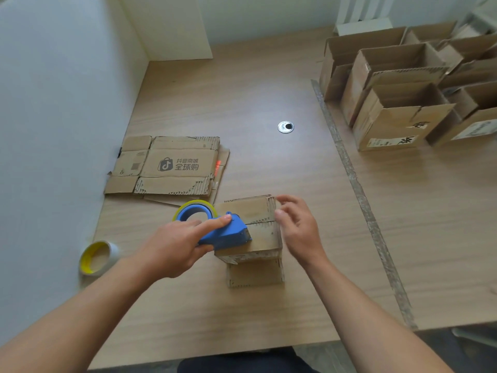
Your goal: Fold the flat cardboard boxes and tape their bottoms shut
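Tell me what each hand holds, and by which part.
The left hand grips the blue tape dispenser by its body, index finger along the top. The right hand holds nothing; its loosely curled fingers sit at the right edge of the cardboard box.

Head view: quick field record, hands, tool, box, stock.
left hand: grips dispenser, forefinger along its top
right hand: loosely curled at box's right edge, contact unclear
dispenser: blue, nose on box seam
box: folded, top flaps closed
flats: stacked behind, by wall
spare roll: left of left arm
done boxes: far right, open tops
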The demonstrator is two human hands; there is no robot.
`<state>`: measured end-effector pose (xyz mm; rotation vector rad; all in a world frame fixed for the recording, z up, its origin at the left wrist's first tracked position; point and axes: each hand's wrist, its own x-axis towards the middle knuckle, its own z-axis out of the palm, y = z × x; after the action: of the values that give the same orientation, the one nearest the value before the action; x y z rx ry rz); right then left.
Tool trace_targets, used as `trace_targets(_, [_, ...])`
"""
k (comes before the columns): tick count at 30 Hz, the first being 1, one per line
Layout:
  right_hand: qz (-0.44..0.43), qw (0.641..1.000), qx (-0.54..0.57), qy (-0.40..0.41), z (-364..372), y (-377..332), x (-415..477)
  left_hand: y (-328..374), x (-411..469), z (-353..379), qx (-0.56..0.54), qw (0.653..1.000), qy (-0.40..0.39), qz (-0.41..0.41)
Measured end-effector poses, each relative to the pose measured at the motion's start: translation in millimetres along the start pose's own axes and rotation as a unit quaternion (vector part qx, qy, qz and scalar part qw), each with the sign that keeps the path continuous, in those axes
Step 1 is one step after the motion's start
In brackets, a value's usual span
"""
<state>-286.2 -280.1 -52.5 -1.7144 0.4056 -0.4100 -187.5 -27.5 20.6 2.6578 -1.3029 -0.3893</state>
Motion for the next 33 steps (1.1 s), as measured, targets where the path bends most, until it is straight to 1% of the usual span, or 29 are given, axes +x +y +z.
trace_targets(1, [0.021,0.999,0.019,0.023,-7.1,2.6,0.3,-0.8,0.0,-1.2,-0.003,1.0,-0.002,-0.001])
trace_targets(2, [0.042,0.998,0.032,0.027,-12.9,5.2,0.1,-0.8,-0.8,-2.7,-0.005,1.0,-0.005,-0.003])
trace_targets(5, [0.129,0.989,0.068,-0.002,-16.9,13.5,-0.1,3.7,1.8,-9.2,0.002,1.0,-0.025,-0.017])
trace_targets(7, [0.2,0.974,0.108,0.0,-13.0,12.4,1.7,7.6,6.0,-10.8,0.011,0.999,-0.029,-0.019])
trace_targets(9, [0.24,0.963,0.119,0.007,-10.5,10.0,4.1,8.2,7.9,-10.5,0.015,0.999,-0.039,-0.018])
trace_targets(15, [0.287,0.952,0.103,0.035,-9.8,10.4,10.3,10.3,9.8,-11.8,0.023,0.998,-0.047,-0.021])
trace_targets(21, [0.321,0.942,0.091,0.032,-8.1,15.7,9.9,11.1,8.2,-11.4,0.032,0.998,-0.042,-0.028])
trace_targets(28, [0.366,0.927,0.078,0.001,-4.5,17.8,13.0,10.5,10.0,-11.7,0.03,0.998,-0.056,-0.03])
trace_targets(33, [0.404,0.908,0.11,-0.024,-1.3,18.4,12.2,11.8,11.7,-14.5,0.023,0.997,-0.064,-0.03])
